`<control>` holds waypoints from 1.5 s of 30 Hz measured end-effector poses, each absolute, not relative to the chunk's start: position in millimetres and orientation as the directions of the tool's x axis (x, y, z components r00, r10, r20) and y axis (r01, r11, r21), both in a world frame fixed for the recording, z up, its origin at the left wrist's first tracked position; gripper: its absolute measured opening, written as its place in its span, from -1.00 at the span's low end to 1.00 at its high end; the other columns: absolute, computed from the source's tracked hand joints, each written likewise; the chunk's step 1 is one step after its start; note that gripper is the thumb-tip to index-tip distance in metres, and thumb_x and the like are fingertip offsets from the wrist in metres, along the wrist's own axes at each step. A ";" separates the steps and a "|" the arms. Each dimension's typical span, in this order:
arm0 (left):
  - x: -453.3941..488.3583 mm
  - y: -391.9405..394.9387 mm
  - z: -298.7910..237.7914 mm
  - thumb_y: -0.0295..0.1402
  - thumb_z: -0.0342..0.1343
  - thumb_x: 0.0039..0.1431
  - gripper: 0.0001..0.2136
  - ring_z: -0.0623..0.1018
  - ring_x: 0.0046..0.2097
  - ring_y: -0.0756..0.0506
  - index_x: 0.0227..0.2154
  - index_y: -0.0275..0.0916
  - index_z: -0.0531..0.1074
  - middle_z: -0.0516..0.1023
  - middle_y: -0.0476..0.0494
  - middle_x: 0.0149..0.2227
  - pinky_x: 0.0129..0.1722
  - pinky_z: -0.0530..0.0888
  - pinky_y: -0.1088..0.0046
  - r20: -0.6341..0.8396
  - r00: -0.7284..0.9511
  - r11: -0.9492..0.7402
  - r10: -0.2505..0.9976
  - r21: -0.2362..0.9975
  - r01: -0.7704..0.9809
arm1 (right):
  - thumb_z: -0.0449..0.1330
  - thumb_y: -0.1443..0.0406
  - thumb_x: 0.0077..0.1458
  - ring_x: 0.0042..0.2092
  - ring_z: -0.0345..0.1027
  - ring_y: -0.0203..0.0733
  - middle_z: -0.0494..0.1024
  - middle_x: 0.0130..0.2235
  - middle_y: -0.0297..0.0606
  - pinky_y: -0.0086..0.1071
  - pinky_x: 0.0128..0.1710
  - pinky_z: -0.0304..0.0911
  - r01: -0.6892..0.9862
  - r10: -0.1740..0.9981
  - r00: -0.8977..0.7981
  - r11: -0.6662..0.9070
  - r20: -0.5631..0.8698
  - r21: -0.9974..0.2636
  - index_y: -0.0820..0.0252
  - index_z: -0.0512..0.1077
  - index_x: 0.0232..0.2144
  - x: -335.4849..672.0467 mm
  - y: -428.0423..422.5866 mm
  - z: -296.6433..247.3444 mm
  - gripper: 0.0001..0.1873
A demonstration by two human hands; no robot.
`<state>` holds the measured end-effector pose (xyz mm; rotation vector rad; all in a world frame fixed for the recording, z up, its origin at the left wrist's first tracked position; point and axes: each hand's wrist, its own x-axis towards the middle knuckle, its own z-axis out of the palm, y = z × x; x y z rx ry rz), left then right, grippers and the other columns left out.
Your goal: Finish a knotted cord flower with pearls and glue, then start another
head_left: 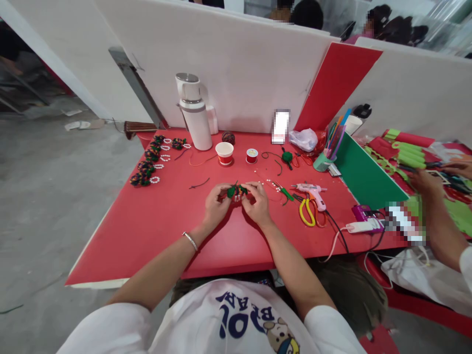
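Note:
Both my hands meet over the middle of the red table (155, 231). My left hand (217, 204) and my right hand (258, 202) are closed in pinches on a small green and dark knotted cord piece (236, 191) held between them, just above the tabletop. A silver bracelet (190, 240) circles my left wrist. Small white beads (272, 184) lie scattered just right of my right hand.
Several finished dark cord ornaments with white bead loops (149, 164) line the table's left. A white flask (193, 113), paper cup (224, 153), red spool (251, 156), glue gun (311, 192), yellow scissors (307, 214) and pen cup (324, 160) stand around. Another person's hand (427, 184) works at right.

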<state>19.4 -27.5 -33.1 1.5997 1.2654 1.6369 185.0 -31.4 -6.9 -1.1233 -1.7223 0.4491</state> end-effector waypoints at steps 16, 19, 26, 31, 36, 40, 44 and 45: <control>-9.5 -13.7 -42.0 -0.52 0.05 0.05 -0.78 0.61 0.02 -0.18 -0.29 -0.21 0.55 0.59 -0.25 -0.04 0.07 0.57 0.13 0.434 0.038 -0.411 0.900 0.817 0.405 | 0.09 0.51 0.08 0.07 0.44 -0.09 0.58 -0.01 -0.16 -0.19 0.15 0.39 0.657 0.872 -0.062 0.402 0.486 -0.638 0.08 0.61 -0.06 201.4 -23.2 -26.5 -0.53; -7.9 -11.5 -38.2 -0.39 0.11 0.16 -0.87 0.61 -0.02 -0.18 -0.28 -0.20 0.55 0.62 -0.22 -0.10 0.07 0.55 0.14 0.411 0.025 -0.382 0.911 0.820 0.426 | 0.09 0.42 0.18 0.05 0.45 -0.09 0.60 -0.05 -0.13 -0.17 0.14 0.38 0.691 0.833 0.022 0.387 0.553 -0.610 0.11 0.60 -0.06 220.6 -27.2 -21.9 -0.63; -2.9 1.2 -38.6 -0.24 0.18 0.20 -0.85 0.63 -0.13 -0.19 -0.26 -0.16 0.58 0.63 -0.19 -0.19 -0.01 0.58 0.13 0.326 0.061 -0.328 0.943 0.886 0.327 | 0.06 0.43 0.15 0.17 0.31 0.04 0.51 0.15 -0.01 -0.09 0.21 0.21 0.891 0.834 0.376 -0.206 0.405 -0.404 0.20 0.50 0.11 318.1 -47.9 14.4 -0.50; -4.4 4.9 -35.0 -0.26 0.19 0.18 -0.87 0.62 -0.05 -0.22 -0.28 -0.15 0.58 0.62 -0.22 -0.12 0.03 0.58 0.10 0.349 0.124 -0.369 0.929 0.896 0.248 | 0.14 0.35 0.18 0.06 0.40 0.11 0.56 0.04 0.18 -0.13 0.00 0.26 0.810 0.813 0.566 -0.517 0.136 -0.278 0.34 0.52 0.09 364.6 -54.6 27.2 -0.56; -9.2 8.3 -31.0 -0.33 0.19 0.14 -0.86 0.62 -0.07 -0.19 -0.25 -0.17 0.58 0.60 -0.22 -0.09 -0.03 0.61 0.17 0.327 0.243 -0.380 0.913 0.898 0.223 | 0.18 0.27 0.15 -0.10 0.46 -0.04 0.66 -0.06 0.00 -0.28 -0.15 0.23 0.783 0.832 0.554 -0.521 0.000 -0.340 0.17 0.57 0.01 384.5 -44.5 21.1 -0.62; -13.6 17.8 -26.9 -0.30 0.21 0.17 -0.86 0.62 -0.06 -0.18 -0.25 -0.18 0.58 0.60 -0.22 -0.07 0.00 0.60 0.19 0.336 0.292 -0.413 0.895 0.872 0.262 | 0.24 0.28 0.02 -0.27 0.44 -0.13 0.65 -0.23 -0.11 -0.28 -0.23 0.25 0.756 0.818 0.571 -0.493 0.066 -0.430 0.22 0.60 -0.14 398.9 -43.7 23.5 -0.68; -15.4 26.4 -26.1 -0.31 0.24 0.15 -0.88 0.60 0.04 -0.19 -0.27 -0.18 0.61 0.58 -0.22 -0.02 0.09 0.56 0.18 0.355 0.360 -0.458 0.862 0.852 0.254 | 0.30 0.28 -0.09 -0.35 0.41 -0.19 0.61 -0.29 -0.14 -0.26 -0.27 0.30 0.662 0.740 0.642 -0.402 0.201 -0.633 0.22 0.54 -0.18 387.6 -64.8 37.6 -0.65; -15.5 28.2 -26.5 -0.33 0.25 0.14 -0.88 0.60 0.05 -0.19 -0.27 -0.17 0.62 0.58 -0.21 0.00 0.11 0.55 0.17 0.354 0.381 -0.465 0.854 0.848 0.254 | 0.30 0.26 -0.10 -0.38 0.42 -0.21 0.60 -0.29 -0.18 -0.28 -0.29 0.32 0.604 0.736 0.654 -0.369 0.175 -0.706 0.20 0.52 -0.15 378.8 -71.3 43.3 -0.62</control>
